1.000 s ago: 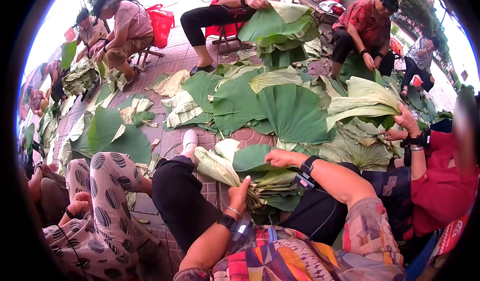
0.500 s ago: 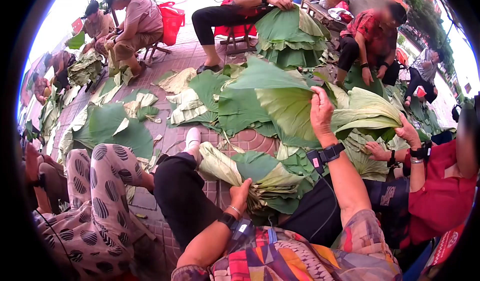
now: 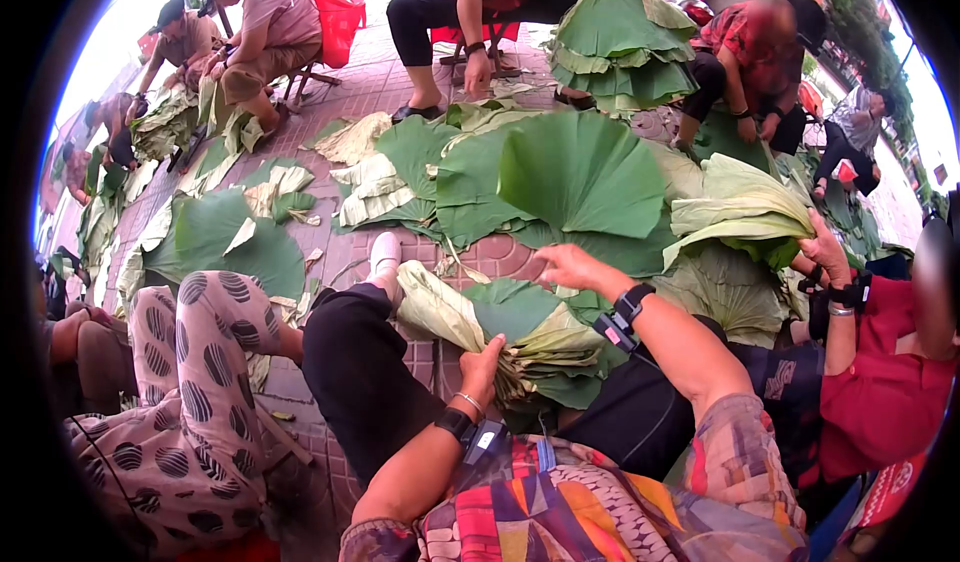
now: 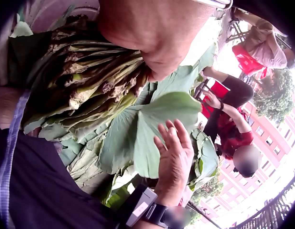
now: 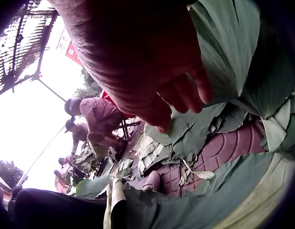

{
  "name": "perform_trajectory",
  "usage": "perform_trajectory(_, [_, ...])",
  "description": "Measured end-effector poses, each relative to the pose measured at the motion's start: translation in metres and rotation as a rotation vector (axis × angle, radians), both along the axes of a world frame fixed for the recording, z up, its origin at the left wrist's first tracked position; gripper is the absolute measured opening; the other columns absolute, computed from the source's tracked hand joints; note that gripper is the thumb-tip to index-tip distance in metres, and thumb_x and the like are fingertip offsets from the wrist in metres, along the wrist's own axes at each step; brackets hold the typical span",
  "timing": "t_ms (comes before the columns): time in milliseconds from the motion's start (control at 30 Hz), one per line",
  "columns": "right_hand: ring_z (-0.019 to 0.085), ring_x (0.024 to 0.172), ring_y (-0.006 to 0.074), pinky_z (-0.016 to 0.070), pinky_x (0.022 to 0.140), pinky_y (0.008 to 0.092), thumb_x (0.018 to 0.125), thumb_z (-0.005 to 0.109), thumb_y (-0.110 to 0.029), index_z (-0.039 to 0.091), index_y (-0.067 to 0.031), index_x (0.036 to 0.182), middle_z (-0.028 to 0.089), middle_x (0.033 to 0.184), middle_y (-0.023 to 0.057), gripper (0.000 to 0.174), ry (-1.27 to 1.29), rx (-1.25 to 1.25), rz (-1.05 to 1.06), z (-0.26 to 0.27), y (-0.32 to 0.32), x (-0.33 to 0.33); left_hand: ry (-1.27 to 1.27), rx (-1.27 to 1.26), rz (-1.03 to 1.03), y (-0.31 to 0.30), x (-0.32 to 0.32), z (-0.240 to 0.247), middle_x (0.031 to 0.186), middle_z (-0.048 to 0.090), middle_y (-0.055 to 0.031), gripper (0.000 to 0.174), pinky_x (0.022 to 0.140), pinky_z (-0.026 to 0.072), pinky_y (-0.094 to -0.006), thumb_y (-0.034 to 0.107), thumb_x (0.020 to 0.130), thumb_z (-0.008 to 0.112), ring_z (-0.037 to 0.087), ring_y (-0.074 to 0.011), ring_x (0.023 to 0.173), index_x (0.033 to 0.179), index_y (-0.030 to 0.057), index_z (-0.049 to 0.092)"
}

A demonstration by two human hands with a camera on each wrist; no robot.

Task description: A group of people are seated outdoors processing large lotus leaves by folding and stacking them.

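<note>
My left hand (image 3: 480,370) grips a thick bundle of folded lotus leaves (image 3: 545,352) between my knees. Up close in the left wrist view, the bundle's gathered brown stem ends (image 4: 78,78) stick out beside that hand. My right hand (image 3: 580,267) holds nothing; its fingers are spread and lightly bent in the left wrist view. Just beyond them a broad green lotus leaf (image 3: 585,172) stands fanned over the leaf pile. In the right wrist view this leaf (image 5: 226,43) rises right beside the fingertips.
More lotus leaves (image 3: 410,157) lie spread over the red paving. At right a neighbour's hand holds a pale folded leaf bundle (image 3: 745,207). A seated neighbour's patterned trouser leg (image 3: 220,362) is close on the left. Other people sit across the pile with leaf stacks (image 3: 625,47).
My right hand lifted a leaf over the pile, then let go and came back down toward me. My left hand keeps its hold on the bundle. The person opposite reached down with one hand.
</note>
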State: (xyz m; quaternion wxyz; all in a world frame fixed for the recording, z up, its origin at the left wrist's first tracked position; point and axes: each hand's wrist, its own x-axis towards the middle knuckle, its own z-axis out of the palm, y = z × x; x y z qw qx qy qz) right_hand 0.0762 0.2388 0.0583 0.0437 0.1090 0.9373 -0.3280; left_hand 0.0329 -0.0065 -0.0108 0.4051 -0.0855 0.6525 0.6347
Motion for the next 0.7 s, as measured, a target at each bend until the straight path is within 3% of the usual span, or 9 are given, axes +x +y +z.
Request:
perform_trajectory(67, [0.058, 0.092, 0.0301, 0.0451, 0.081, 0.0364, 0.071, 0.061, -0.019, 0.054, 0.0013, 0.107, 0.060, 0.099, 0.0179, 0.041, -0.099, -0.210, 0.159, -0.020, -0.033, 0.002, 0.000, 0.017, -0.010, -0.002, 0.000, -0.002, 0.085, 0.060, -0.0126, 0.043, 0.059, 0.0489, -0.0323, 0.023, 0.069, 0.070, 0.059, -0.0192, 0.068, 0.095, -0.0090, 0.055])
perform_trajectory(200, [0.058, 0.092, 0.0266, 0.0451, 0.081, 0.0348, 0.073, 0.062, -0.023, 0.055, 0.0010, 0.106, 0.060, 0.100, 0.0163, 0.041, -0.301, -0.372, 0.305, -0.037, -0.068, 0.009, 0.035, -0.031, -0.038, -0.001, 0.000, -0.010, 0.088, 0.060, -0.0118, 0.045, 0.060, 0.0482, -0.0312, 0.026, 0.070, 0.071, 0.058, -0.0178, 0.070, 0.095, -0.0096, 0.056])
perform_trajectory(400, [0.059, 0.089, 0.0229, 0.0456, 0.079, 0.0330, 0.075, 0.062, -0.031, 0.057, -0.0013, 0.105, 0.062, 0.097, 0.0141, 0.043, -0.270, -0.437, 0.231, -0.041, -0.063, 0.009, 0.107, -0.074, -0.082, 0.001, 0.001, -0.015, 0.089, 0.060, -0.0126, 0.049, 0.060, 0.0477, -0.0297, 0.028, 0.071, 0.070, 0.058, -0.0161, 0.071, 0.096, -0.0117, 0.055])
perform_trajectory(467, [0.059, 0.088, 0.0225, 0.0457, 0.078, 0.0329, 0.074, 0.062, -0.033, 0.058, -0.0034, 0.105, 0.063, 0.095, 0.0129, 0.043, -0.284, -0.472, 0.273, -0.042, -0.063, 0.008, 0.131, -0.092, -0.074, 0.001, 0.003, -0.022, 0.086, 0.062, -0.0173, 0.055, 0.064, 0.0465, -0.0316, 0.037, 0.067, 0.071, 0.059, -0.0187, 0.074, 0.089, -0.0124, 0.059])
perform_trajectory(667, [0.059, 0.086, 0.0216, 0.0459, 0.076, 0.0333, 0.075, 0.061, -0.034, 0.059, -0.0057, 0.104, 0.063, 0.093, 0.0118, 0.040, -0.289, -0.463, 0.250, -0.041, -0.064, 0.009, 0.017, 0.011, -0.087, 0.002, 0.003, -0.012, 0.088, 0.060, -0.0120, 0.044, 0.060, 0.0493, -0.0320, 0.024, 0.072, 0.070, 0.059, -0.0187, 0.070, 0.097, -0.0080, 0.054])
perform_trajectory(700, [0.058, 0.085, 0.0186, 0.0455, 0.077, 0.0316, 0.076, 0.061, -0.032, 0.059, -0.0035, 0.104, 0.063, 0.092, 0.0101, 0.040, -0.301, -0.455, 0.240, -0.042, -0.064, 0.009, -0.040, 0.041, -0.091, 0.002, 0.003, -0.008, 0.088, 0.060, -0.0118, 0.042, 0.059, 0.0499, -0.0329, 0.023, 0.073, 0.069, 0.059, -0.0194, 0.070, 0.098, -0.0074, 0.054])
